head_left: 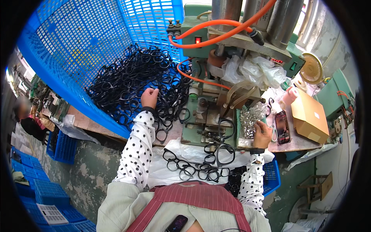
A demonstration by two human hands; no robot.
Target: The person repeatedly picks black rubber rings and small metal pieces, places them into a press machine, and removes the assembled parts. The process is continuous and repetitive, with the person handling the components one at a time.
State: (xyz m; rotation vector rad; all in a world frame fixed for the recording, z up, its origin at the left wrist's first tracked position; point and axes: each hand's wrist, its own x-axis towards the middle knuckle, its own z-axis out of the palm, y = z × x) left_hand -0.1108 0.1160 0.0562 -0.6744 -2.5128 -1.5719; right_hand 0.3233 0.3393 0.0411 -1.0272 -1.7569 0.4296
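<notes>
My left hand [149,97] reaches into a heap of black plastic eyeglass frames [127,83] lying in a tilted blue mesh crate [77,46], fingers closed on one of the frames. My right hand [263,133] rests at the edge of a pile of small shiny metal parts [251,118] and pinches some of them. Between my hands stands a green press machine [206,112] with one black frame [226,129] lying on its bed. More black frames [201,164] lie on a white plastic sheet on my lap.
Orange hoses [216,29] loop over the machine. A phone [281,127], a cardboard box [309,116] and a small fan [311,69] sit at right. Crumpled clear bags [255,69] lie behind the machine. Blue crates [38,193] are stacked on the floor at left.
</notes>
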